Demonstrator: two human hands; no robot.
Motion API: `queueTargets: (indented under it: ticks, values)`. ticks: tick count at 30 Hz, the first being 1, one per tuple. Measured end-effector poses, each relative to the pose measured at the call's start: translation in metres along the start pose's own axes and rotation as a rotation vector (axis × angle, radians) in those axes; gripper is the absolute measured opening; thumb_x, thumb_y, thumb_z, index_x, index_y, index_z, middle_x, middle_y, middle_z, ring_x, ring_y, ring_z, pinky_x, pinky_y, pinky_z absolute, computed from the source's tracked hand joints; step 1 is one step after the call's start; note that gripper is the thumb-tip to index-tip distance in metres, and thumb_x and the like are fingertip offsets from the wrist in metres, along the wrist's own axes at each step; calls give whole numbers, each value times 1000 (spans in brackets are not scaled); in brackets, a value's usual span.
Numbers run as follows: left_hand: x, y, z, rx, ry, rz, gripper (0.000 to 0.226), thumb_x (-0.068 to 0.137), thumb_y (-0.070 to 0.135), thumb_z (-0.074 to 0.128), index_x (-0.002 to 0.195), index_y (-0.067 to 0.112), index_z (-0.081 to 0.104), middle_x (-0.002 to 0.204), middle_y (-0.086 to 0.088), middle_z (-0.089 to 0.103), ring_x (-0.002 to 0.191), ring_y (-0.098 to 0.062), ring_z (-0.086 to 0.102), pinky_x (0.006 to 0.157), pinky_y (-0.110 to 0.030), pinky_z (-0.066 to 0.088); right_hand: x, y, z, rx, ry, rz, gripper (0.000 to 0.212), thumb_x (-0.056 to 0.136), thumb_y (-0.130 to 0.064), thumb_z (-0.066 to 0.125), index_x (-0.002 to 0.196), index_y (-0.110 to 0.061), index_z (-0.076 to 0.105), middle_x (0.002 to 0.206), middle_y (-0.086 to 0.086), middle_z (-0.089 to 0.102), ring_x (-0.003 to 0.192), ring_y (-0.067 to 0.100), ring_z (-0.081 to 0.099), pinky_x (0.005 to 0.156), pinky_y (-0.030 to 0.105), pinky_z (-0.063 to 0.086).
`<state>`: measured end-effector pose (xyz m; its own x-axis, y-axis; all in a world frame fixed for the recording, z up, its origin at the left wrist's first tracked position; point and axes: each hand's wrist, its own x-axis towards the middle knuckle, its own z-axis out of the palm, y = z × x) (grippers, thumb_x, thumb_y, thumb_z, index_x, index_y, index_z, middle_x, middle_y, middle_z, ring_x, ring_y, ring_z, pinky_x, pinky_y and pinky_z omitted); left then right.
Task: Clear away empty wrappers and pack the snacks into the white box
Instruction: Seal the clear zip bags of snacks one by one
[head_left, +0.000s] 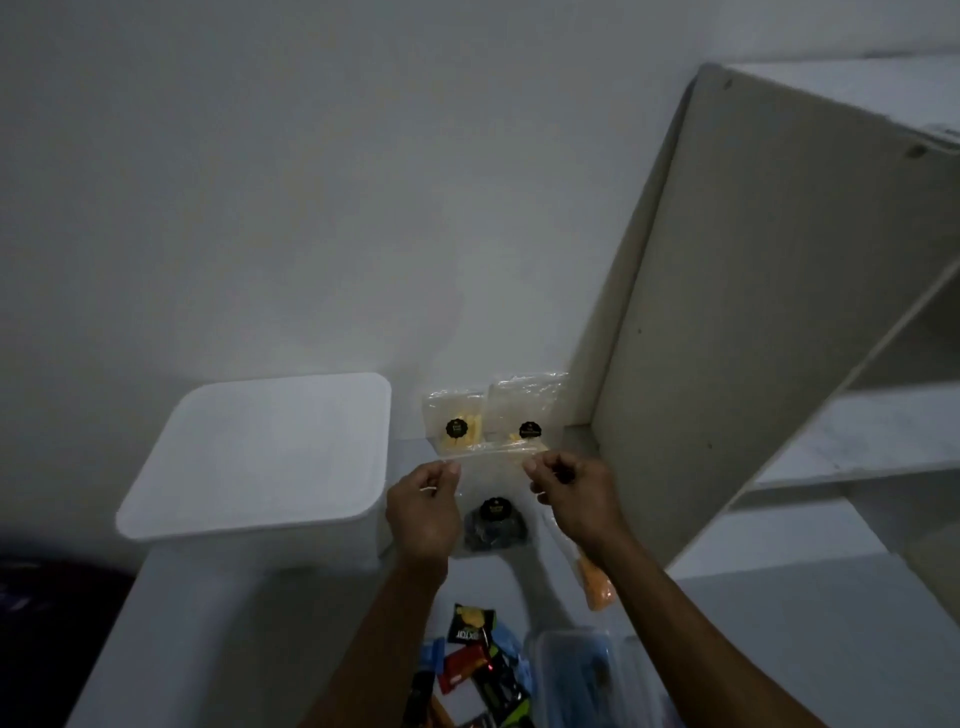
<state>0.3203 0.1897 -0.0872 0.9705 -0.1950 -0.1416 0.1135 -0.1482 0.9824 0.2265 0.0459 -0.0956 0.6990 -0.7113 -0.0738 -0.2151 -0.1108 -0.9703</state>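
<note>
While both hands held the clear pouch up between them, I read the scene from the largest item down. The shelving unit (753, 312) leaned in on the right, and the white box (260, 457) stood to the left on the table (208, 623), its top looking closed, though the dim light left me unsure. The clear pouch with dark contents (491, 519) hung just right of the box; the left hand (423, 512) and the right hand (574, 501) each pinched an upper corner, fingers curled on the film. I judged the thin film could slip from so light a grip, dropping the pouch onto the loose snack packets (478, 660) below. If the box was indeed lidded, both occupied hands would leave none free to open it. Two pouches of yellow pieces (493, 415) leaned against the wall just behind, and a careless swing could topple them. An orange packet (597, 582) lay half hidden under the right forearm and might be brushed aside.
</note>
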Motion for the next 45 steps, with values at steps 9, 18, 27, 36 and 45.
queueTargets:
  ticks: [9,18,27,36,45]
  values:
    - [102,-39,44,203,176,-63,17,90,23,63,90,12,76,80,-5,71,73,-19,63,67,-27,50,108,51,57,-83,24,69,21,89,-25,69,69,-19,69,65,2,68,66,20,65,68,41,56]
    - [151,-60,68,161,305,-196,15,87,20,66,96,13,75,89,-7,72,83,-24,64,78,-34,52,155,68,94,-109,115,92,19,87,-16,68,69,-10,71,64,9,68,68,29,66,65,34,52]
    - [156,-62,74,251,290,-229,9,85,18,65,86,9,68,85,-8,67,86,-33,63,76,-36,51,158,68,103,-112,150,136,15,88,-12,61,77,-7,71,70,13,69,74,30,68,73,42,56]
    - [83,-53,48,289,191,-242,36,86,30,66,118,13,67,107,-4,68,101,-25,63,93,-41,52,79,54,67,-176,118,159,18,89,-18,67,104,-11,75,92,4,75,86,16,67,75,18,44]
    - [-25,-67,29,422,-92,-157,30,90,31,64,103,5,71,104,-9,71,99,-28,64,92,-35,48,-20,71,-5,-377,196,174,24,90,-12,63,112,-8,71,109,10,73,104,25,67,91,28,49]
